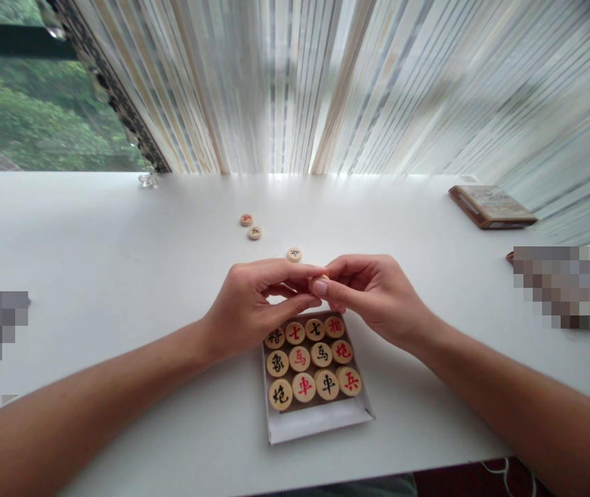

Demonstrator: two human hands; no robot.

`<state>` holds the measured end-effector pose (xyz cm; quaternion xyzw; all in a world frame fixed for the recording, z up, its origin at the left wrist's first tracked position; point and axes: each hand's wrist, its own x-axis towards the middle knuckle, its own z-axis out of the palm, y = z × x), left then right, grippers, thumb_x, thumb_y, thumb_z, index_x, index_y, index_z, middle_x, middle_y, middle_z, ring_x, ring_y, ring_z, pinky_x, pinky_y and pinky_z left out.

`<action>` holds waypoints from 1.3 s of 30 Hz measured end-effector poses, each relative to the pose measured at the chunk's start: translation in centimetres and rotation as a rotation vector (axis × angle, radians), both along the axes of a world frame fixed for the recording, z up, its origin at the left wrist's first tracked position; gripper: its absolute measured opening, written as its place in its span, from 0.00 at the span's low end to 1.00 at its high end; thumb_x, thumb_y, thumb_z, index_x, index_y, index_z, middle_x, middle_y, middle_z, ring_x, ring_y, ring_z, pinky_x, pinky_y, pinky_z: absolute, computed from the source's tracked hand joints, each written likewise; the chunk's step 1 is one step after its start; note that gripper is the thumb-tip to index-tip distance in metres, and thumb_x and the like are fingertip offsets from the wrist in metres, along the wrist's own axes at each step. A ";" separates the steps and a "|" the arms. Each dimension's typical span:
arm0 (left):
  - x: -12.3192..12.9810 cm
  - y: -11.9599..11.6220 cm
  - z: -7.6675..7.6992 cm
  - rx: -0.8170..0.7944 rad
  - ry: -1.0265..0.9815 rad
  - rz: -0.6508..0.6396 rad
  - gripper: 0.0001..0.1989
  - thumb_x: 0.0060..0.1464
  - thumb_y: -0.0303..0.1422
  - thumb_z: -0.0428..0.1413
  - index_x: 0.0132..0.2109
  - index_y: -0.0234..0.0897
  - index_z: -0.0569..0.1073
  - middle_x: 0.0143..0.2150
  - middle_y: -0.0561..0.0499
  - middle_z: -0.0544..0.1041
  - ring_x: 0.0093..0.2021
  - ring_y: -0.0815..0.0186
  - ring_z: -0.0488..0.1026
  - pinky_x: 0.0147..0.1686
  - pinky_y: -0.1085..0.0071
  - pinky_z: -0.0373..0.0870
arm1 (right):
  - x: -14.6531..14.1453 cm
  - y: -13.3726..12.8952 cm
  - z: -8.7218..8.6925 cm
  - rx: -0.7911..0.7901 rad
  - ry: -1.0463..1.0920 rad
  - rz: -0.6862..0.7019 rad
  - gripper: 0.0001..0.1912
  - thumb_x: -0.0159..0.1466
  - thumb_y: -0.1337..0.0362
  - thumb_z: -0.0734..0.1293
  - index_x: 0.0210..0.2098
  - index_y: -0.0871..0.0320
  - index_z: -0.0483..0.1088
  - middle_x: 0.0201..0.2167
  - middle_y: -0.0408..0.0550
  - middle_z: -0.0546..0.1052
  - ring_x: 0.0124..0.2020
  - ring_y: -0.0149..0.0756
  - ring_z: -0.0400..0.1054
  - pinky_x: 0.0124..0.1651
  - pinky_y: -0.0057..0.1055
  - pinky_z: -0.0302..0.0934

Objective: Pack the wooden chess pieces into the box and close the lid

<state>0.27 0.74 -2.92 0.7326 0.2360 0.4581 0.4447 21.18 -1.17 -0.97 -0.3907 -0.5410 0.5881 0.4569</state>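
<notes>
Disc [319,279] is pinched between right hand [377,293] thumb and fingers, just beyond the box's far edge; such a small, round thing is probably best steadied by its rim. By the left hand [246,297], fingertips are brought beside it with the thumb spread below; whether it is gripped there cannot be told. Its face is mostly covered by the thumb, so its heading cannot be read; being round, no long axis is given. Discs in the box [320,420] are set in rows, apparently to fit its walls. Toward the table's [119,241] far edge, three loose discs [294,255] are seen.
</notes>
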 end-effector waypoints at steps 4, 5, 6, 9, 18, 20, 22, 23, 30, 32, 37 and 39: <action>0.1 0.0 0.0 0.005 -0.012 0.019 0.13 0.59 0.26 0.70 0.51 0.35 0.85 0.46 0.46 0.88 0.43 0.65 0.87 0.44 0.76 0.86 | 0.2 -0.1 0.0 0.080 -0.084 -0.014 0.08 0.58 0.62 0.83 0.33 0.59 0.85 0.21 0.42 0.79 0.22 0.27 0.69 0.26 0.23 0.65; 0.1 0.0 0.1 -0.001 -0.019 0.020 0.13 0.59 0.26 0.70 0.51 0.36 0.85 0.46 0.46 0.88 0.42 0.65 0.88 0.44 0.76 0.86 | 0.2 -0.1 0.0 0.102 -0.100 -0.014 0.07 0.60 0.62 0.82 0.34 0.59 0.86 0.21 0.42 0.79 0.23 0.27 0.69 0.26 0.23 0.66; 0.1 0.0 0.1 -0.011 -0.028 0.017 0.13 0.59 0.26 0.70 0.51 0.36 0.85 0.46 0.47 0.88 0.42 0.65 0.88 0.44 0.76 0.86 | 0.2 -0.1 0.0 0.127 -0.110 -0.013 0.07 0.61 0.63 0.82 0.36 0.59 0.86 0.22 0.42 0.80 0.23 0.27 0.70 0.26 0.23 0.66; 0.0 0.1 0.1 -0.053 -0.054 0.010 0.13 0.58 0.26 0.71 0.51 0.36 0.85 0.44 0.47 0.88 0.42 0.65 0.88 0.45 0.75 0.86 | 0.3 -0.1 -0.2 0.201 -0.130 -0.014 0.05 0.64 0.64 0.79 0.39 0.58 0.87 0.26 0.44 0.83 0.25 0.28 0.72 0.28 0.23 0.68; 0.0 0.4 0.2 -0.122 -0.099 0.032 0.12 0.59 0.26 0.70 0.50 0.34 0.84 0.45 0.46 0.88 0.42 0.65 0.87 0.45 0.73 0.86 | 0.1 0.0 -1.4 0.353 -0.083 -0.038 0.08 0.68 0.69 0.75 0.47 0.56 0.84 0.39 0.49 0.86 0.39 0.35 0.81 0.42 0.29 0.75; 0.1 0.3 0.2 -0.152 -0.118 0.031 0.12 0.59 0.26 0.70 0.51 0.33 0.83 0.44 0.46 0.88 0.41 0.66 0.87 0.45 0.73 0.86 | 0.1 0.0 -1.7 0.357 -0.074 -0.047 0.11 0.67 0.69 0.76 0.49 0.56 0.83 0.39 0.49 0.86 0.38 0.34 0.80 0.40 0.30 0.76; 0.1 0.3 0.3 -0.184 -0.119 0.035 0.13 0.59 0.26 0.70 0.51 0.33 0.82 0.43 0.45 0.88 0.39 0.66 0.86 0.44 0.73 0.86 | 0.1 0.0 -1.8 0.369 -0.082 -0.063 0.13 0.66 0.70 0.76 0.50 0.57 0.81 0.38 0.48 0.85 0.37 0.34 0.79 0.39 0.30 0.75; 0.1 0.3 0.3 -0.197 -0.116 0.038 0.13 0.59 0.27 0.70 0.51 0.32 0.82 0.42 0.45 0.88 0.39 0.66 0.86 0.44 0.73 0.86 | 0.1 0.0 -1.8 0.384 -0.090 -0.073 0.13 0.66 0.70 0.76 0.51 0.57 0.81 0.37 0.47 0.84 0.36 0.33 0.78 0.39 0.30 0.75; 0.1 0.3 0.4 -0.223 -0.116 0.055 0.14 0.58 0.29 0.71 0.50 0.32 0.81 0.39 0.46 0.88 0.36 0.66 0.85 0.41 0.72 0.86 | 0.3 0.0 -1.7 0.552 -0.188 -0.149 0.15 0.65 0.71 0.77 0.50 0.57 0.79 0.39 0.46 0.83 0.34 0.31 0.76 0.37 0.30 0.75; 0.1 0.3 0.4 -0.226 -0.117 0.049 0.13 0.59 0.30 0.71 0.50 0.32 0.82 0.39 0.45 0.88 0.35 0.66 0.85 0.41 0.71 0.86 | 0.4 -0.1 -1.7 0.565 -0.216 -0.153 0.13 0.65 0.70 0.77 0.49 0.57 0.79 0.40 0.47 0.83 0.35 0.33 0.76 0.37 0.32 0.75; 0.1 0.3 0.3 -0.223 -0.118 0.030 0.13 0.59 0.31 0.71 0.49 0.32 0.83 0.39 0.45 0.88 0.35 0.66 0.85 0.40 0.70 0.87 | 0.5 -0.1 -1.8 0.564 -0.252 -0.156 0.11 0.65 0.67 0.78 0.48 0.56 0.80 0.40 0.49 0.82 0.35 0.36 0.76 0.38 0.36 0.76; 0.1 0.4 0.3 -0.217 -0.117 0.032 0.13 0.59 0.31 0.71 0.49 0.32 0.84 0.39 0.45 0.88 0.34 0.66 0.85 0.40 0.71 0.87 | 0.5 -0.1 -1.9 0.562 -0.252 -0.149 0.12 0.66 0.67 0.78 0.48 0.56 0.80 0.40 0.49 0.82 0.35 0.36 0.77 0.38 0.37 0.76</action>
